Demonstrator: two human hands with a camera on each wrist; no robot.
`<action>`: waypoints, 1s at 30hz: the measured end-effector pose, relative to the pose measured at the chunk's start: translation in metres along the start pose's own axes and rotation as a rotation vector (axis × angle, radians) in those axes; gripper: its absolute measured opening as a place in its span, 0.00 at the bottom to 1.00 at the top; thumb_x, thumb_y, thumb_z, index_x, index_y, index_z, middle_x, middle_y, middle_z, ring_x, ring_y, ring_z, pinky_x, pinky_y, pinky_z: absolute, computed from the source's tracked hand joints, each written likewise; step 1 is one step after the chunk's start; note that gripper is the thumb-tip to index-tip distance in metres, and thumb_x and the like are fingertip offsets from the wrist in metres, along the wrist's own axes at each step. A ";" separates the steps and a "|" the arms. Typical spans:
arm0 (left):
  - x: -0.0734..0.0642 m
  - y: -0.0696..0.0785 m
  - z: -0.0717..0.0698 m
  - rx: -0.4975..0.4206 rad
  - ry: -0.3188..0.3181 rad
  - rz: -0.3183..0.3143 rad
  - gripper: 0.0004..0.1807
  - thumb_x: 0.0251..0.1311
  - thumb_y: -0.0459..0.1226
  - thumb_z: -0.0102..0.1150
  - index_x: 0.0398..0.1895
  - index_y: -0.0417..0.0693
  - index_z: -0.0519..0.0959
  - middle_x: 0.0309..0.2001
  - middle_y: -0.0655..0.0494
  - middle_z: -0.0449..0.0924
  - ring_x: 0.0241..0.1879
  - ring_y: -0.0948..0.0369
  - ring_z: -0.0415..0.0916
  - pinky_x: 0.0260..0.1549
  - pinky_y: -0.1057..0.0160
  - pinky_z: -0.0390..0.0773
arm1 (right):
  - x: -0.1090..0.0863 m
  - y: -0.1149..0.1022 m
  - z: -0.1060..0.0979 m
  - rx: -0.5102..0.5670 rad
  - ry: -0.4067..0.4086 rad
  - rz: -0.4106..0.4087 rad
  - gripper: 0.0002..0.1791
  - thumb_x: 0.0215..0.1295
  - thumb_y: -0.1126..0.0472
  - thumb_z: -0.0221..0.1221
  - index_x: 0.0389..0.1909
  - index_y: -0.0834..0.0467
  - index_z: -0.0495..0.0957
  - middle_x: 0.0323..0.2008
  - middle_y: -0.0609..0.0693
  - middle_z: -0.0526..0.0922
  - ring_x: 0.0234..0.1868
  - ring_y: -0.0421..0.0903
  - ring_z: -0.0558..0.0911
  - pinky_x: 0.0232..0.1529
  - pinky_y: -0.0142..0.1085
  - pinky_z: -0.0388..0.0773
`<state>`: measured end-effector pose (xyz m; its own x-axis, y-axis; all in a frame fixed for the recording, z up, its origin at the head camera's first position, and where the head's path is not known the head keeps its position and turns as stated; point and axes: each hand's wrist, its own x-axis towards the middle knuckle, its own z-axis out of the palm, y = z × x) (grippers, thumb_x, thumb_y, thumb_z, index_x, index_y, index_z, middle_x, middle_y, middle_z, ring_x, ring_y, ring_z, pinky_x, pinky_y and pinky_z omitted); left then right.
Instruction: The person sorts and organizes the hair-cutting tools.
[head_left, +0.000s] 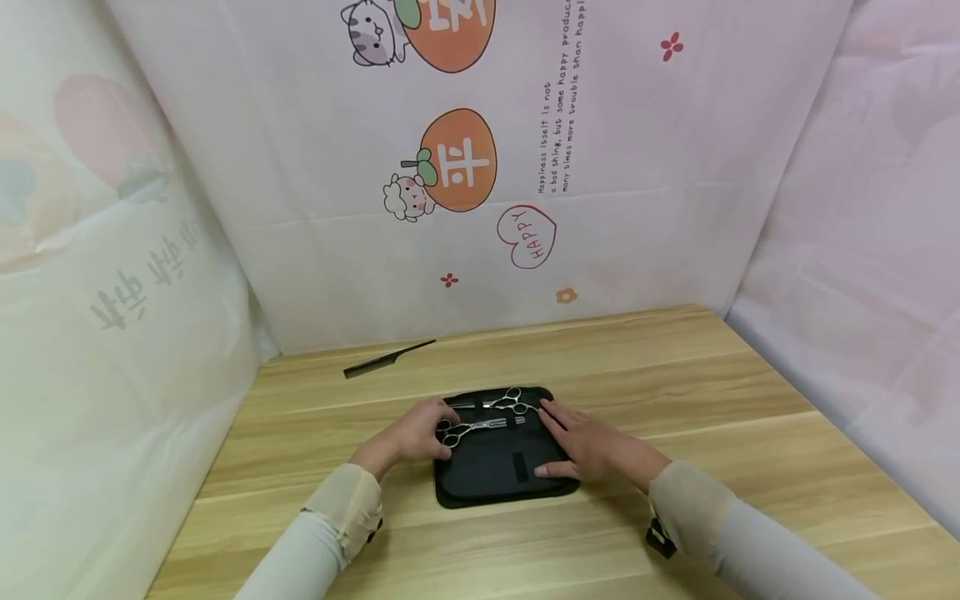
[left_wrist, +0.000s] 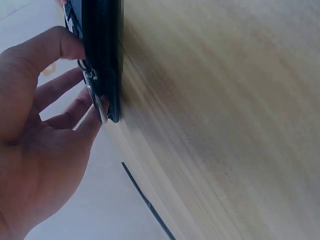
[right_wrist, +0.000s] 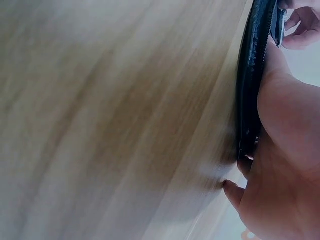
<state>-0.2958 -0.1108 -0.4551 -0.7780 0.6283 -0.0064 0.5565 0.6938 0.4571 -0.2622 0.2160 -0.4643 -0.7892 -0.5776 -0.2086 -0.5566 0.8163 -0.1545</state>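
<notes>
A black zip case (head_left: 480, 475) lies open and flat on the wooden table, its zip edge showing in the right wrist view. Two pairs of silver hair scissors are inside. The upper pair (head_left: 512, 398) has its handles toward the right. The lower hair scissors (head_left: 474, 426) point right, blades under a small black strap (head_left: 512, 422). At the case's left edge my left hand (head_left: 416, 429) holds the lower pair's handles between thumb and fingers. My right hand (head_left: 588, 446) rests on the case's right edge, fingers extended near the upper handles, thumb on the lining.
A black tail comb (head_left: 382, 362) lies on the table behind the case, to the left. White printed cloth (head_left: 337, 250) hangs behind the table and along both sides. A second black strap (head_left: 521, 467) is on the case's lower lining.
</notes>
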 end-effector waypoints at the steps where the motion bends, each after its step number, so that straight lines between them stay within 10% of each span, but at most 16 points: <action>1: 0.000 0.000 0.001 -0.004 0.000 -0.004 0.25 0.48 0.29 0.74 0.53 0.33 0.82 0.51 0.41 0.79 0.54 0.46 0.75 0.57 0.46 0.74 | 0.000 0.000 0.001 -0.001 0.001 0.000 0.57 0.68 0.24 0.48 0.81 0.64 0.49 0.82 0.61 0.44 0.80 0.61 0.51 0.75 0.55 0.56; 30: 0.005 0.004 0.006 0.030 0.078 0.096 0.12 0.60 0.22 0.61 0.46 0.33 0.85 0.47 0.42 0.83 0.53 0.45 0.78 0.57 0.46 0.75 | 0.001 0.000 0.003 0.012 0.023 0.003 0.57 0.68 0.24 0.48 0.80 0.65 0.50 0.81 0.61 0.44 0.80 0.61 0.51 0.75 0.56 0.56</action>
<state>-0.2957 -0.1032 -0.4583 -0.7403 0.6638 0.1062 0.6372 0.6427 0.4253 -0.2619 0.2152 -0.4671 -0.7967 -0.5746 -0.1871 -0.5511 0.8179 -0.1654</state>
